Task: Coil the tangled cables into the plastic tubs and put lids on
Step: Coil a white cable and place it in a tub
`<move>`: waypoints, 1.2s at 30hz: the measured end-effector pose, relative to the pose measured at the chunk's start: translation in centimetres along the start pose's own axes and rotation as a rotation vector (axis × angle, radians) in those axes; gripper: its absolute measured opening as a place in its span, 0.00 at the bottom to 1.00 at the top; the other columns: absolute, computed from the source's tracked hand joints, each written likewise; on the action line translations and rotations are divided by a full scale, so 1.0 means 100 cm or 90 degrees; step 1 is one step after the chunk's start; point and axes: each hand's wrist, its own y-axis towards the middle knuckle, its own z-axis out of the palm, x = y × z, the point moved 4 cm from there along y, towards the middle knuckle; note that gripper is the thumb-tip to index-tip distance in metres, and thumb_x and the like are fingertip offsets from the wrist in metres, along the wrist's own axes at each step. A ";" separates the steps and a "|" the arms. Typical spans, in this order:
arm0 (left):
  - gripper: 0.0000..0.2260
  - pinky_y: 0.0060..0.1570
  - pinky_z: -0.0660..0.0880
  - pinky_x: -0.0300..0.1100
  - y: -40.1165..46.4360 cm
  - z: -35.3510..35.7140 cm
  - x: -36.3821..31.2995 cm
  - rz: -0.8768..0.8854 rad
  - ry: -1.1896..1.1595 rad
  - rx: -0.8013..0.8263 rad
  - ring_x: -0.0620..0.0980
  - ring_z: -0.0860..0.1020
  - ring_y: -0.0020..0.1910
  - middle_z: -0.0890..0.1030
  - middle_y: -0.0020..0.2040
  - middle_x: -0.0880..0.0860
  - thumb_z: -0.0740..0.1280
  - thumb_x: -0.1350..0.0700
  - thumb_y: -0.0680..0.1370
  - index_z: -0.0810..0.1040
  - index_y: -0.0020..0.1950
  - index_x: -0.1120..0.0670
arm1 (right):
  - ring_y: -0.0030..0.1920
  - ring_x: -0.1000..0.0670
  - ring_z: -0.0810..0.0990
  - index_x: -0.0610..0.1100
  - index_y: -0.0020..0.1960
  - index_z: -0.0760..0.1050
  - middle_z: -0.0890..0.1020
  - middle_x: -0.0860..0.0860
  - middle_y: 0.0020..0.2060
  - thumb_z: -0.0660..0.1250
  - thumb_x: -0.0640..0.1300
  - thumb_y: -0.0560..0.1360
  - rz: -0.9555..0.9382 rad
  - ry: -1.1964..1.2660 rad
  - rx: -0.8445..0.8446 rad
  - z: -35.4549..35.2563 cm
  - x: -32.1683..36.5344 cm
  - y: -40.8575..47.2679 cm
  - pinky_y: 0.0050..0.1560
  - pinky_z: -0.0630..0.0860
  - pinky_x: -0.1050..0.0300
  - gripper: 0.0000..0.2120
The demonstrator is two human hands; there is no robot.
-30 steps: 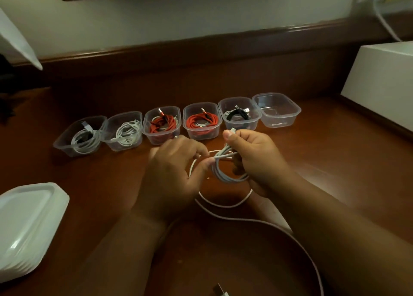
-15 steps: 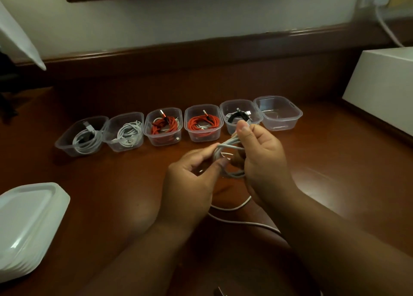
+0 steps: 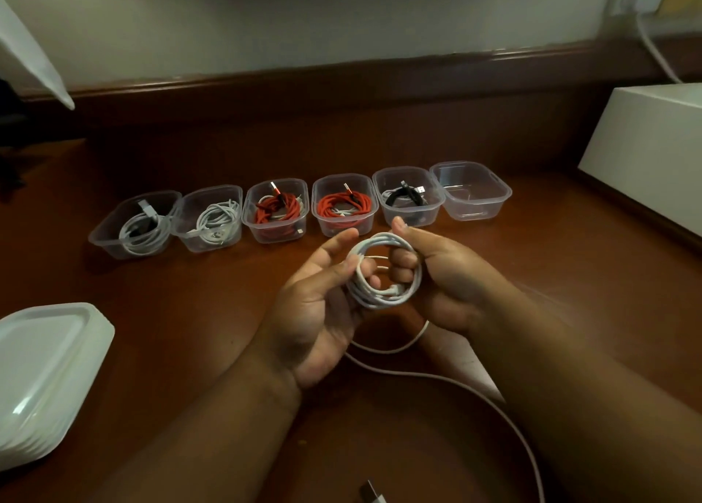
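**Fingers on a white coil, six tubs in a row**

Fingers of the right hand point(image 3: 452, 274) curl through a white cable coil point(image 3: 383, 274), thumb over its top; the left hand point(image 3: 319, 312) pinches the coil's left side, palm up. Both hold it above the wooden table point(image 3: 190, 312), at the centre. Its loose tail point(image 3: 475, 388) trails toward 5 o'clock, a plug point(image 3: 371, 494) lying at 6 o'clock. At 8 o'clock sits one stack of white lids point(image 3: 41, 381). One white box point(image 3: 653, 153) stands at 2 o'clock. Toward 12 o'clock runs a row of six clear tubs point(image 3: 300, 210): two hold white cables, two red, one black, and the rightmost tub point(image 3: 471, 191) is empty. A pale wall point(image 3: 342, 27) rises behind.
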 end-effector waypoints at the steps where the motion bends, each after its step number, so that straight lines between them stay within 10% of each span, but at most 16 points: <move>1: 0.17 0.40 0.78 0.42 0.001 -0.003 0.000 -0.011 -0.016 0.002 0.48 0.78 0.35 0.79 0.38 0.54 0.63 0.61 0.75 0.74 0.63 0.54 | 0.27 0.54 0.65 0.43 0.40 0.71 0.67 0.52 0.25 0.62 0.48 0.79 0.028 0.042 0.022 0.002 0.000 -0.001 0.39 0.66 0.57 0.12; 6: 0.19 0.42 0.72 0.44 0.002 -0.005 0.002 -0.004 -0.039 0.020 0.47 0.73 0.33 0.74 0.35 0.52 0.66 0.66 0.69 0.73 0.59 0.55 | 0.26 0.55 0.63 0.42 0.42 0.71 0.66 0.51 0.28 0.58 0.46 0.81 0.067 0.075 0.041 0.007 -0.003 -0.004 0.38 0.69 0.60 0.12; 15: 0.15 0.43 0.78 0.31 -0.004 -0.009 -0.019 0.402 0.684 -0.186 0.39 0.81 0.49 0.78 0.53 0.47 0.72 0.65 0.75 0.79 0.52 0.44 | 0.28 0.57 0.63 0.44 0.45 0.70 0.68 0.52 0.29 0.55 0.45 0.84 -0.063 -0.002 -0.040 0.005 0.000 -0.006 0.31 0.66 0.64 0.12; 19: 0.15 0.41 0.75 0.30 -0.008 -0.006 -0.024 0.542 0.846 -0.163 0.42 0.79 0.43 0.79 0.45 0.46 0.73 0.64 0.74 0.81 0.57 0.48 | 0.28 0.60 0.72 0.46 0.47 0.74 0.74 0.57 0.29 0.56 0.47 0.84 -0.163 -0.219 -0.123 0.003 0.007 -0.010 0.32 0.71 0.64 0.11; 25: 0.10 0.44 0.79 0.39 -0.002 -0.013 -0.026 0.326 0.722 -0.133 0.46 0.81 0.42 0.83 0.41 0.46 0.71 0.61 0.76 0.82 0.52 0.46 | 0.32 0.56 0.72 0.44 0.45 0.73 0.74 0.54 0.30 0.58 0.46 0.83 -0.239 -0.292 -0.150 -0.001 0.017 -0.010 0.37 0.71 0.57 0.11; 31: 0.05 0.38 0.78 0.37 -0.007 -0.010 -0.036 0.380 0.684 -0.179 0.44 0.81 0.38 0.83 0.41 0.50 0.74 0.47 0.69 0.83 0.41 0.46 | 0.26 0.57 0.56 0.44 0.39 0.69 0.60 0.53 0.27 0.55 0.44 0.82 -0.036 0.192 -0.019 0.000 0.012 -0.010 0.39 0.51 0.60 0.14; 36: 0.05 0.39 0.78 0.39 0.000 -0.016 -0.014 0.185 0.290 -0.213 0.46 0.82 0.36 0.85 0.37 0.54 0.74 0.54 0.67 0.85 0.40 0.55 | 0.26 0.57 0.57 0.42 0.42 0.74 0.60 0.53 0.29 0.54 0.46 0.83 -0.038 0.293 0.025 0.004 0.003 -0.005 0.42 0.51 0.61 0.16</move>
